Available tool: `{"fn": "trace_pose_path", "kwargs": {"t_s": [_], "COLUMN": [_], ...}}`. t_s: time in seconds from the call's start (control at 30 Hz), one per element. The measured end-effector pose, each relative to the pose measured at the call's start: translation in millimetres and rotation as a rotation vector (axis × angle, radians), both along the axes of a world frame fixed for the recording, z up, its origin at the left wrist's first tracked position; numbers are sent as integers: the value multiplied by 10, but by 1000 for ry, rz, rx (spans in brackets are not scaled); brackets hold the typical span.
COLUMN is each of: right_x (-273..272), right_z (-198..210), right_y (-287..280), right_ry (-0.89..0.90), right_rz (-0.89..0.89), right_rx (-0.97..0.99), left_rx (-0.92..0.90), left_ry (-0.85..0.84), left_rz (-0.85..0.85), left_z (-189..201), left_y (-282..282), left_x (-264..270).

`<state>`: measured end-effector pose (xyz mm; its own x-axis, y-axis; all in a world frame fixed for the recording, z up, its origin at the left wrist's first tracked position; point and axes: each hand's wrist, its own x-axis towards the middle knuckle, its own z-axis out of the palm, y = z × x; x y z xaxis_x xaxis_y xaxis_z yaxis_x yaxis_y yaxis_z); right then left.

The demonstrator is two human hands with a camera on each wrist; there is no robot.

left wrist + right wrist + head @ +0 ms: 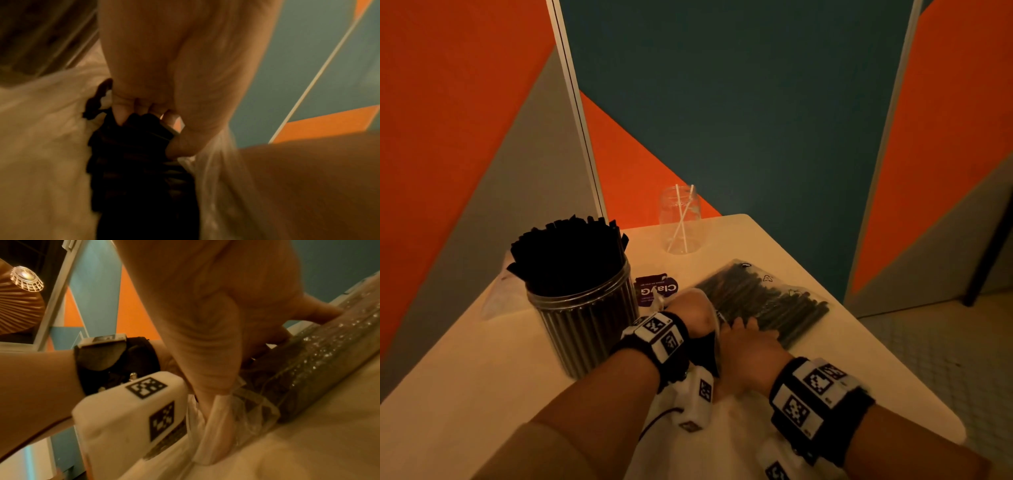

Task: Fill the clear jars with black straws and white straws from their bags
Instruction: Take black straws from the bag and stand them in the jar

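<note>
Black straws [131, 146], a bunch, lower centre of the frame: clamped in the left hand [693, 317] grip. Bag [213, 426] edge pinched by the right hand [748, 356] on the bench [842, 359]. Full jar [582, 308] centre left; near-empty jar [680, 219] beyond.

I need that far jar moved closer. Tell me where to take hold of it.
Grip the clear jar round its smooth body below the neck, coming from the side nearest you. It stands upright, and two white straws poke out of its open mouth, so avoid the top.
</note>
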<state>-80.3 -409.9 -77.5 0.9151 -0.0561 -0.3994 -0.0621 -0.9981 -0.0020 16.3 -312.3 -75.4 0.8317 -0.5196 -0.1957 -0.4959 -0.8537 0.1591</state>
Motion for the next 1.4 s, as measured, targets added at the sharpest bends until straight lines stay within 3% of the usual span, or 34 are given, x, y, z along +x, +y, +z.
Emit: {"fn": "trace_pose_path", "kwargs": {"t_s": [0.13, 0.33, 0.6, 0.77, 0.97, 1.23, 1.4], "right_x": [-10, 1, 22, 8, -50, -48, -24], "right_z": [-7, -53, -34, -20, 66, 89, 64], "right_y": [-21, -49, -37, -27, -1, 32, 17], "right_ry": [-8, -26, -17, -32, -30, -38, -27], "right_rz": [22, 61, 47, 47, 44, 10, 30], "right_rx": [-2, -16, -18, -25, -29, -9, -22], "left_rx": [-6, 83, -100, -89, -195, 58, 242], "left_ry": [73, 42, 54, 122, 16, 116, 36], "left_rz": [-23, 8, 78, 115, 190, 61, 36], "left_z": [-2, 11, 101, 142, 23, 225, 166], "left_y": [67, 68, 52, -14, 28, -106, -54], "left_x": [37, -88, -225, -245, -210, -224, -274]}}
